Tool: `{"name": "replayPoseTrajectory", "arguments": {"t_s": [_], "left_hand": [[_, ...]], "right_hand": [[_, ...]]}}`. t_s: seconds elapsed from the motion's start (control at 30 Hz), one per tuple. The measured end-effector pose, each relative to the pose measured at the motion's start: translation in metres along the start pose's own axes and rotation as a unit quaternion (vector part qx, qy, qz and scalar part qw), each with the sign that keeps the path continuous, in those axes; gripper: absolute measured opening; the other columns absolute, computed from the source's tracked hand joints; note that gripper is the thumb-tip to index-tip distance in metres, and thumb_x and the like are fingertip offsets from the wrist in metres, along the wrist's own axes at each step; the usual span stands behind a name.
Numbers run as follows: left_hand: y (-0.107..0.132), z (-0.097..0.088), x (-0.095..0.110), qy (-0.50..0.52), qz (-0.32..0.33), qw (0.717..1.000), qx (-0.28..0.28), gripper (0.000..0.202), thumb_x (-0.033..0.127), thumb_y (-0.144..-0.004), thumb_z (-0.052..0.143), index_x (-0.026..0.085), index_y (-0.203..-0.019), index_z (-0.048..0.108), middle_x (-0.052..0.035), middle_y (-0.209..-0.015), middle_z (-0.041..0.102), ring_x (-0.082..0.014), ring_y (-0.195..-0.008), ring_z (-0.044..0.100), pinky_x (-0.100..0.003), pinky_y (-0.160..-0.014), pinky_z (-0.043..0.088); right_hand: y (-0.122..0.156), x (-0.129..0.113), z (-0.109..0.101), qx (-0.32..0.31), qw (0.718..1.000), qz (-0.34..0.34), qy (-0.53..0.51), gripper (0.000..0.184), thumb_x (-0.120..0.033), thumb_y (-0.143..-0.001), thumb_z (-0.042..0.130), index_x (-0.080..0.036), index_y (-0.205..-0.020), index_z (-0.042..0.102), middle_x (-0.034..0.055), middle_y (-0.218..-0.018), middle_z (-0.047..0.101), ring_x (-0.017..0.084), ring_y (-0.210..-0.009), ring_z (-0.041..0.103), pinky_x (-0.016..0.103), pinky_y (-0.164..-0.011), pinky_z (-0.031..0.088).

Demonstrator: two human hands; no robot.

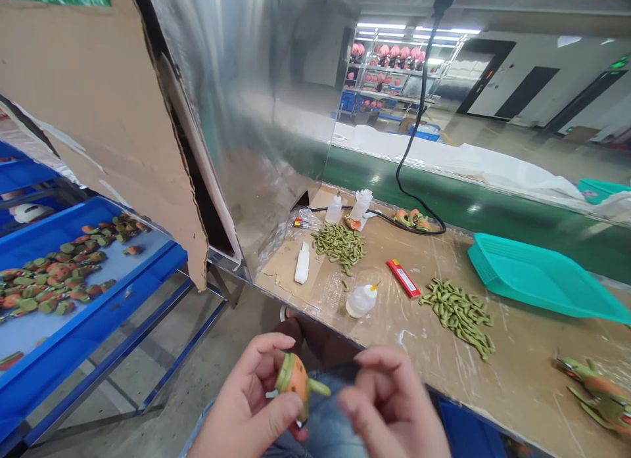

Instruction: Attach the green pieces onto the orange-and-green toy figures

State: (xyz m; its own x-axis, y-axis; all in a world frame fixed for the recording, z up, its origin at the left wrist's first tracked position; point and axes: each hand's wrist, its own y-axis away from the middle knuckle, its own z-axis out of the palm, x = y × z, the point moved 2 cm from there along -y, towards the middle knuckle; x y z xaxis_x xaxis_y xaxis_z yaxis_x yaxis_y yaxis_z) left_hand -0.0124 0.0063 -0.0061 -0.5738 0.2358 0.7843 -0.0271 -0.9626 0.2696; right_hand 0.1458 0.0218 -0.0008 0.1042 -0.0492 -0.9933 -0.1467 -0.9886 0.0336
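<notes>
My left hand (249, 405) is closed around a small orange and green toy figure part (292, 380), from whose right side a thin green piece sticks out. My right hand (389, 405) hovers just right of it, fingers curled together in a pinch, slightly blurred; whatever it holds is too small to make out. Both hands are low over my lap, in front of the worktable's near edge (394, 366). On the table lie two heaps of small green pieces (458, 310) (340, 242) and a squeezed glue bottle (361, 299).
A teal tray (537, 277) sits at the table's right. A red flat tool (403, 277), two more bottles (359, 205), a white stick (302, 263) and a black cable (409, 149) lie further back. A blue rack (98, 300) with toy parts stands left. Assembled figures (599, 395) lie far right.
</notes>
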Motion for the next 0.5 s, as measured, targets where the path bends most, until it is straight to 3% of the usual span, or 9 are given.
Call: {"name": "replayPoseTrajectory", "arguments": {"t_s": [0.07, 0.13, 0.17, 0.27, 0.37, 0.5], "left_hand": [[-0.001, -0.002, 0.002, -0.008, 0.012, 1.0, 0.027, 0.033, 0.029, -0.064, 0.082, 0.025, -0.093, 0.068, 0.0022, -0.069, 0.066, -0.0137, -0.058, 0.057, -0.027, -0.045, 0.056], [-0.001, -0.003, 0.003, -0.008, 0.014, 0.999, 0.044, 0.03, 0.031, -0.062, 0.083, 0.023, -0.089, 0.07, 0.003, -0.066, 0.064, -0.012, -0.054, 0.055, -0.026, -0.043, 0.056], [0.0, -0.003, 0.004, -0.004, 0.008, 0.999, 0.047, 0.031, 0.031, -0.062, 0.084, 0.023, -0.089, 0.071, 0.0026, -0.066, 0.065, -0.012, -0.054, 0.055, -0.026, -0.043, 0.056], [0.002, -0.002, 0.006, 0.021, -0.031, 0.998, 0.041, 0.035, 0.033, -0.063, 0.082, 0.022, -0.095, 0.073, 0.0001, -0.071, 0.069, -0.013, -0.055, 0.06, -0.03, -0.049, 0.059], [0.003, -0.001, 0.007, 0.04, -0.065, 0.997, 0.022, 0.036, 0.035, -0.065, 0.081, 0.022, -0.099, 0.073, -0.0002, -0.071, 0.069, -0.0136, -0.054, 0.063, -0.033, -0.053, 0.061], [0.003, -0.002, 0.01, 0.049, -0.073, 0.996, 0.003, 0.034, 0.035, -0.066, 0.08, 0.022, -0.097, 0.073, 0.0007, -0.072, 0.068, -0.0123, -0.054, 0.064, -0.029, -0.052, 0.06]], "right_hand": [[-0.027, 0.01, -0.01, 0.101, 0.989, -0.07, 0.078, 0.039, -0.054, -0.08, 0.061, -0.025, -0.098, 0.043, -0.0086, -0.056, 0.042, 0.011, -0.049, 0.042, 0.021, -0.048, 0.034], [-0.059, 0.025, -0.017, 0.129, 0.979, -0.103, 0.118, 0.054, -0.052, -0.074, 0.067, -0.023, -0.109, 0.037, -0.0056, -0.069, 0.044, 0.015, -0.06, 0.046, 0.026, -0.055, 0.04], [-0.073, 0.032, -0.019, 0.122, 0.977, -0.11, 0.139, 0.06, -0.05, -0.07, 0.07, -0.022, -0.113, 0.038, -0.0012, -0.081, 0.048, 0.017, -0.069, 0.049, 0.031, -0.064, 0.043], [-0.097, 0.044, -0.019, 0.069, 0.974, -0.121, 0.178, 0.046, -0.047, -0.068, 0.071, -0.019, -0.1, 0.053, 0.0083, -0.1, 0.052, 0.028, -0.093, 0.051, 0.048, -0.087, 0.04], [-0.078, 0.037, -0.014, -0.022, 0.984, -0.111, 0.14, 0.038, -0.047, -0.08, 0.061, -0.021, -0.106, 0.052, 0.0117, -0.112, 0.058, 0.028, -0.103, 0.057, 0.047, -0.09, 0.046], [-0.021, 0.012, -0.017, -0.137, 0.987, -0.082, 0.012, 0.043, -0.042, -0.083, 0.064, -0.033, -0.117, 0.038, 0.0044, -0.109, 0.068, 0.018, -0.094, 0.067, 0.028, -0.076, 0.056]]}}
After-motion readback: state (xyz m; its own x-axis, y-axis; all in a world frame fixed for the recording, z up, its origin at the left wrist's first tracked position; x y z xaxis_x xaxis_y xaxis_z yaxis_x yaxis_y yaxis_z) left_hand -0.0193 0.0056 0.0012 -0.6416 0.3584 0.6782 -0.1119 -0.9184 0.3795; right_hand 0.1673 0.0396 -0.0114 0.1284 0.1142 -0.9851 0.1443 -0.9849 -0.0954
